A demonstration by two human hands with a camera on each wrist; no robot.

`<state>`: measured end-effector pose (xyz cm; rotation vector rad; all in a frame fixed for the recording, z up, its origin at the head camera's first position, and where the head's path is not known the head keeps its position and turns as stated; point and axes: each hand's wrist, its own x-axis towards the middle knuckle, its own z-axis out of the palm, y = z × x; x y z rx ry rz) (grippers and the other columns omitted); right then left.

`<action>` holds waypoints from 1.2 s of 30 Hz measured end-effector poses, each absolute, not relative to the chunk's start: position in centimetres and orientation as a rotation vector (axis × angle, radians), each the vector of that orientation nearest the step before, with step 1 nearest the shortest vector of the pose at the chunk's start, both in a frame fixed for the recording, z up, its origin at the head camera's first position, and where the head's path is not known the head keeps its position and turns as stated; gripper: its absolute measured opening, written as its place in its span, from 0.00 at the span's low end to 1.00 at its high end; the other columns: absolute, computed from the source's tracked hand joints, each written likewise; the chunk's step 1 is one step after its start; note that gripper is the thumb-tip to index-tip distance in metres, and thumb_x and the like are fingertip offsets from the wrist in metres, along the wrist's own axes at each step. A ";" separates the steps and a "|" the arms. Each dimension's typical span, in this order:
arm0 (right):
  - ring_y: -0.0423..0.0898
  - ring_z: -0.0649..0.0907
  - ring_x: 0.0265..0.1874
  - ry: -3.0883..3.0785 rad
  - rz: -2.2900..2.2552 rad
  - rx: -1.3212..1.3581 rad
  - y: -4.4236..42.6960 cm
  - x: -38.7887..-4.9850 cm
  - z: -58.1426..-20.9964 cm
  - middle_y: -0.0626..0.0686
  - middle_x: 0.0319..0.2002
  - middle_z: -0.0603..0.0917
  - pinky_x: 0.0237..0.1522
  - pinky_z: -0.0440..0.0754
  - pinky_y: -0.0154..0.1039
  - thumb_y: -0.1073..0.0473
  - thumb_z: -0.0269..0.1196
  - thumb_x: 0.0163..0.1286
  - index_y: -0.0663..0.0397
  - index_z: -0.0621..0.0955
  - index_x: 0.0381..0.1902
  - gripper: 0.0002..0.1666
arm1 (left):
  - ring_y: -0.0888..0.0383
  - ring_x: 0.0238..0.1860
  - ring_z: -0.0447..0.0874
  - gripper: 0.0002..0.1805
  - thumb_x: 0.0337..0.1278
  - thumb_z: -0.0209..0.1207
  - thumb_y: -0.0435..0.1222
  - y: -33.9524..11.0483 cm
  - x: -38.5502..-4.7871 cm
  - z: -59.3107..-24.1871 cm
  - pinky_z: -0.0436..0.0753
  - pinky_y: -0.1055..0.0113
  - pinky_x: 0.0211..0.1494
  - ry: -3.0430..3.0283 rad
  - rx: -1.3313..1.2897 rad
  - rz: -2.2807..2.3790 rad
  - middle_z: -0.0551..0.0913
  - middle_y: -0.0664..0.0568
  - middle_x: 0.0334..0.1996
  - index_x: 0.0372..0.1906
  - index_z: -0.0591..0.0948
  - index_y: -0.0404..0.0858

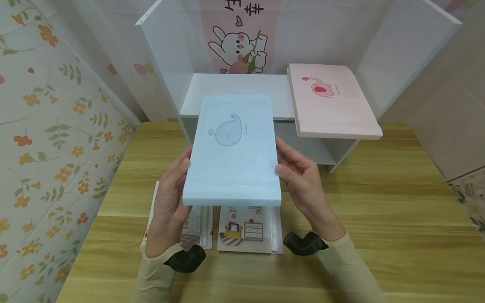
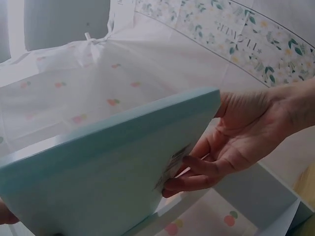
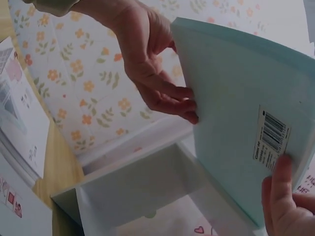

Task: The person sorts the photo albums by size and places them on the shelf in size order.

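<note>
A light blue notebook [image 1: 231, 168] with a whale drawn on its cover is held up, tilted, above the table. My left hand [image 1: 170, 206] grips its left edge, thumb at the side and fingers beneath. On its right edge, my right hand [image 1: 305, 181] pinches it with the thumb near the top face and fingers underneath. A barcode label [image 3: 272, 137] shows on the back in the right wrist view, close to the right fingertips. Ahead stands a white shelf unit [image 1: 242, 90]. On its right side lies a pink notebook [image 1: 333, 101] with an elephant, overhanging the front edge.
Two illustrated items, perhaps notebooks or pouches, lie on the wooden table [image 1: 379, 219] below my hands: a right one [image 1: 246, 235] and a partly hidden left one [image 1: 193, 231]. The shelf's tall side panels [image 1: 166, 54] rise on both sides. Floral cloth [image 1: 57, 126] hangs at left.
</note>
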<state>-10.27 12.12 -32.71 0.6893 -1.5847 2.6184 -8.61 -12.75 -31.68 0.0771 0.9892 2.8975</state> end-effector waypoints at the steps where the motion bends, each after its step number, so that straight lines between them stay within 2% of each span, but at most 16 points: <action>1: 0.50 0.66 0.65 -1.569 2.622 0.757 12.2 -10.3 -32.8 0.58 0.67 0.66 0.61 0.66 0.38 0.67 0.63 0.62 0.75 0.56 0.67 0.41 | 0.56 0.49 0.78 0.18 0.64 0.53 0.31 -12.8 -8.6 -31.8 0.79 0.69 0.47 0.960 0.113 2.906 0.74 0.45 0.57 0.58 0.76 0.36; 7: 0.52 0.53 0.71 -1.488 2.598 1.246 12.5 -11.0 -33.6 0.64 0.73 0.40 0.67 0.56 0.39 0.60 0.71 0.55 0.72 0.40 0.70 0.62 | 0.52 0.57 0.72 0.22 0.63 0.50 0.27 -12.8 -8.6 -32.3 0.76 0.66 0.55 0.782 0.320 2.933 0.63 0.42 0.65 0.63 0.69 0.31; 10: 0.51 0.51 0.71 -1.494 2.528 1.382 12.5 -11.2 -33.8 0.64 0.72 0.34 0.67 0.55 0.39 0.61 0.72 0.53 0.71 0.35 0.69 0.67 | 0.51 0.61 0.69 0.25 0.63 0.49 0.26 -12.9 -8.6 -32.7 0.73 0.65 0.58 0.771 0.399 2.935 0.58 0.41 0.68 0.66 0.65 0.30; 12: 0.50 0.54 0.71 -1.507 2.488 1.390 12.4 -11.2 -33.8 0.65 0.72 0.34 0.66 0.58 0.39 0.62 0.72 0.52 0.71 0.35 0.69 0.67 | 0.50 0.62 0.67 0.27 0.62 0.49 0.25 -13.0 -8.5 -32.8 0.71 0.64 0.60 0.747 0.461 2.934 0.57 0.41 0.68 0.66 0.63 0.29; 15: 0.49 0.60 0.68 -1.510 2.469 1.319 12.2 -11.0 -33.8 0.65 0.72 0.38 0.62 0.65 0.38 0.62 0.71 0.54 0.71 0.38 0.69 0.64 | 0.49 0.62 0.67 0.28 0.58 0.51 0.23 -13.2 -8.5 -33.1 0.71 0.64 0.61 0.707 0.527 2.939 0.61 0.41 0.67 0.66 0.64 0.28; 19: 0.50 0.67 0.65 -1.515 2.443 1.159 11.9 -10.8 -33.7 0.64 0.71 0.49 0.56 0.71 0.38 0.62 0.69 0.56 0.76 0.46 0.68 0.56 | 0.50 0.64 0.65 0.31 0.55 0.56 0.23 -13.3 -8.6 -33.2 0.68 0.65 0.63 0.780 0.601 2.926 0.64 0.41 0.66 0.66 0.64 0.28; 26: 0.49 0.76 0.58 -1.572 2.407 0.935 11.8 -10.6 -33.5 0.59 0.66 0.67 0.51 0.75 0.39 0.64 0.67 0.59 0.78 0.58 0.64 0.44 | 0.50 0.67 0.60 0.39 0.52 0.59 0.21 -13.5 -9.2 -33.5 0.68 0.66 0.63 1.110 0.686 2.853 0.58 0.41 0.69 0.69 0.56 0.27; 30: 0.48 0.81 0.51 -1.637 2.332 0.788 11.7 -10.5 -33.2 0.57 0.59 0.75 0.48 0.78 0.38 0.67 0.65 0.60 0.78 0.65 0.61 0.35 | 0.48 0.69 0.54 0.42 0.53 0.60 0.24 -13.5 -9.8 -33.5 0.66 0.65 0.64 1.326 0.721 2.797 0.53 0.39 0.71 0.70 0.50 0.25; 36: 0.43 0.84 0.39 -1.726 2.248 0.546 11.4 -10.7 -32.8 0.53 0.49 0.83 0.43 0.80 0.34 0.77 0.60 0.60 0.79 0.71 0.55 0.25 | 0.47 0.71 0.50 0.44 0.53 0.63 0.27 -13.3 -10.8 -33.4 0.65 0.66 0.64 1.479 0.707 2.782 0.51 0.37 0.71 0.70 0.51 0.24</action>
